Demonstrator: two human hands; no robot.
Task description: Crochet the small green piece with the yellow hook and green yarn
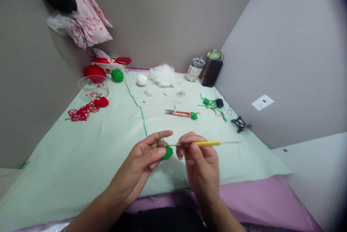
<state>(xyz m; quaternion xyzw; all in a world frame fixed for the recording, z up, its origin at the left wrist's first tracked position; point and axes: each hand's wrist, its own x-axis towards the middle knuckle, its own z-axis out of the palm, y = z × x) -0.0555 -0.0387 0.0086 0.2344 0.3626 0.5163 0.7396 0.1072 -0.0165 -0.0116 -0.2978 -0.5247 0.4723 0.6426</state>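
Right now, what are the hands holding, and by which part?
The left hand pinches the small green crochet piece by its left edge; the right hand grips the hook by its yellow handle.

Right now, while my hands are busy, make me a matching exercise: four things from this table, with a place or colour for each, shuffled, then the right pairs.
Column one:
1. Crochet hook
2. Green crocheted piece
3. Thread snips
4. Green yarn ball

Column two:
A. Orange handles, grey blades
B. In front of the tissue box
C. Held in the right hand
D. Pinched in the left hand

Right pairs: 1-C, 2-D, 3-A, 4-B.
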